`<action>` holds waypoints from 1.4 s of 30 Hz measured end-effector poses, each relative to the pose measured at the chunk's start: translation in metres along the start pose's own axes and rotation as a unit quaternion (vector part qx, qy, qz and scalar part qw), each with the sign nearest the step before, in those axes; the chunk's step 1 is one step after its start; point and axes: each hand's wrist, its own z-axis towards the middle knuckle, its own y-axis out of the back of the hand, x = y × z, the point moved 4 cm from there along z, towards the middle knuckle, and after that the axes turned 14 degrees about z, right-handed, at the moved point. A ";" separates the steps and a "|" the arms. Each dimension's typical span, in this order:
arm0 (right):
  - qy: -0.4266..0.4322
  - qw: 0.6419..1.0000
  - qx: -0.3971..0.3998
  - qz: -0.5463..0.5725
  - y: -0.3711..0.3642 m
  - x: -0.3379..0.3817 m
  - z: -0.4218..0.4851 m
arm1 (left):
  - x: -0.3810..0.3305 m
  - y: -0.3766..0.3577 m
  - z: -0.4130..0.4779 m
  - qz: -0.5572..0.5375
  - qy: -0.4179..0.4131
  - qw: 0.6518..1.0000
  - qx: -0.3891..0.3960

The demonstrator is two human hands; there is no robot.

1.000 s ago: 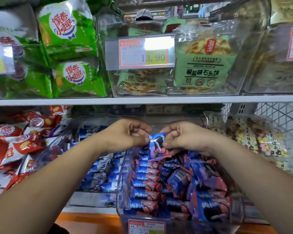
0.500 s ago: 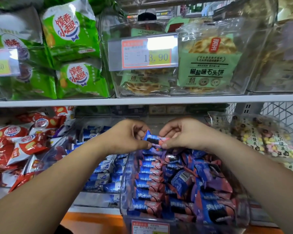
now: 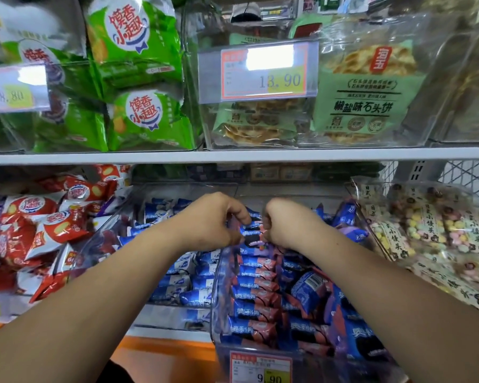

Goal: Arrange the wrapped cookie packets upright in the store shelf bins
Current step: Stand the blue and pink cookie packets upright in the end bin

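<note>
Shelf bin (image 3: 343, 369) is judged half arranged: one row (image 3: 256, 299) stood upright, loose packets (image 3: 310, 294) unsorted, a packet (image 3: 250, 230) pinched by left grip (image 3: 213, 219) and right grip (image 3: 288, 225).

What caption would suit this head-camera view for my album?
Left hand and right hand pinch a blue cookie packet at the back of a clear shelf bin.

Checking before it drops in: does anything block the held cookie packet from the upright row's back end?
Nothing visible: the left hand and right hand pinch the blue and pink wrapped cookie packet just behind the upright packet row in the clear plastic bin.
</note>
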 end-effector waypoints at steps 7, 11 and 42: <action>0.042 0.998 -0.027 0.047 0.035 -0.007 -0.015 | -0.050 0.003 0.002 0.028 -0.087 0.996 -0.006; 0.071 0.996 -0.037 0.049 0.054 -0.024 -0.036 | -0.098 -0.033 -0.001 0.036 -0.153 0.978 0.137; 0.066 0.993 -0.094 0.033 0.080 -0.042 -0.047 | -0.038 0.013 -0.015 -0.436 0.003 0.895 0.096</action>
